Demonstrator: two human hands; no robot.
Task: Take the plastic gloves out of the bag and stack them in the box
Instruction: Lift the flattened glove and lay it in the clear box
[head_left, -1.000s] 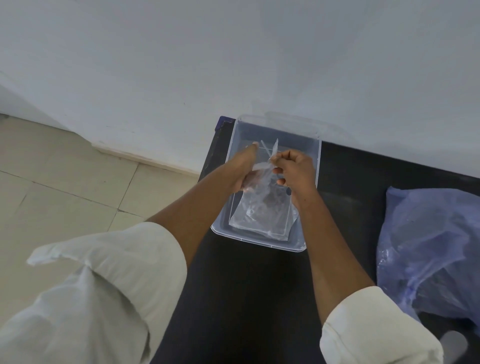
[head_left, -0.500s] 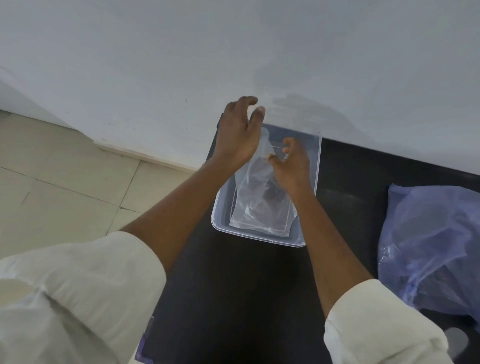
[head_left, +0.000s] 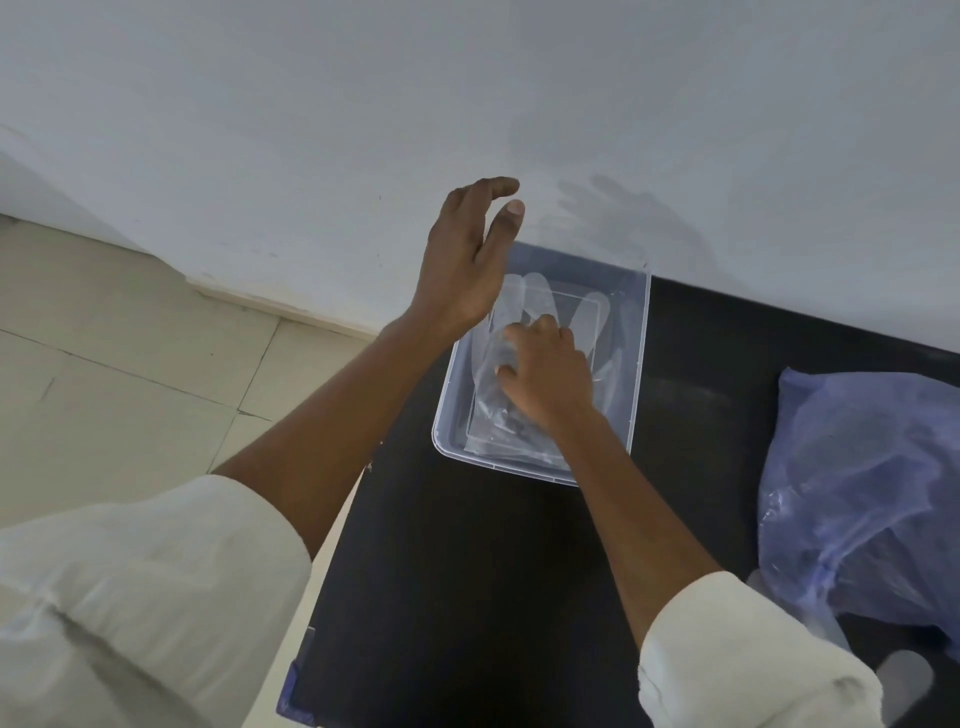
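Note:
A clear plastic box (head_left: 638, 364) sits at the far left corner of the black table (head_left: 467, 597). Inside it lie thin transparent plastic gloves (head_left: 587, 317), their fingers pointing toward the wall. My right hand (head_left: 545, 379) rests palm down on the gloves in the box, fingers bent and pressing on them. My left hand (head_left: 467, 260) hovers above the box's far left corner, fingers spread, holding nothing. The bluish plastic bag (head_left: 862, 493) lies crumpled on the table at the right.
A white wall runs just behind the box. The table's left edge drops to a tiled floor (head_left: 130, 364). A small pale object (head_left: 906, 686) shows at the bottom right, partly cut off.
My left hand let go of the glove and lifted up toward the wall. My right hand moved down onto the gloves, which now lie flat in the box.

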